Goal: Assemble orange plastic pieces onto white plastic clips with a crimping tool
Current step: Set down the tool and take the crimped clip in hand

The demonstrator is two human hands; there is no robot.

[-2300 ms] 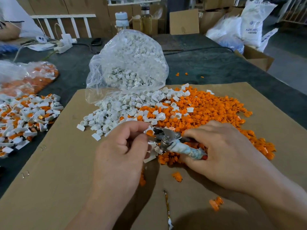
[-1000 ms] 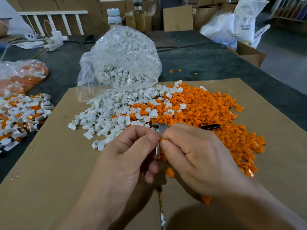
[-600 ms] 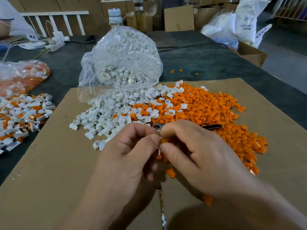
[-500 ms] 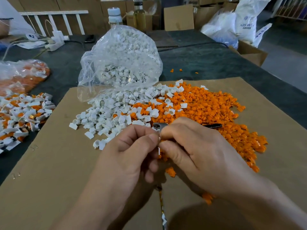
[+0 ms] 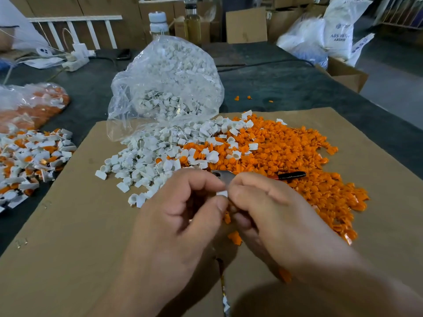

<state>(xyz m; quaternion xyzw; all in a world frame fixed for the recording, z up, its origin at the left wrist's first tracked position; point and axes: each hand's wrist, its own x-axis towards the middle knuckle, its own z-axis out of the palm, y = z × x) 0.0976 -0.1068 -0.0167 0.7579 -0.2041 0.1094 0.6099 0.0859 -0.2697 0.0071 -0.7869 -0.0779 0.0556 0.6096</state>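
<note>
My left hand [image 5: 183, 216] and my right hand [image 5: 277, 216] meet fingertip to fingertip over the cardboard sheet [image 5: 68, 225]. Both pinch one small white clip [image 5: 222, 193] between thumbs and forefingers. Whether an orange piece sits in it is hidden by the fingers. The crimping tool lies just behind my hands on the orange pieces; its metal head [image 5: 220, 174] and black handle tip [image 5: 291, 175] show, the middle is covered by my right hand. A heap of loose white clips [image 5: 146, 161] lies left of the heap of orange pieces [image 5: 297, 161].
An open clear bag of white clips [image 5: 169, 78] stands behind the heaps. At the far left lie a pile of assembled white-and-orange parts [image 5: 27, 156] and a bag of orange pieces [image 5: 32, 104]. Bottles [image 5: 158, 21], a power strip [image 5: 75, 61] and boxes [image 5: 343, 73] line the table's far side.
About two seconds ago my right hand gripped the tool against the clip. Since then the tool sits behind my hands and both hands pinch the clip; over the last second they barely move.
</note>
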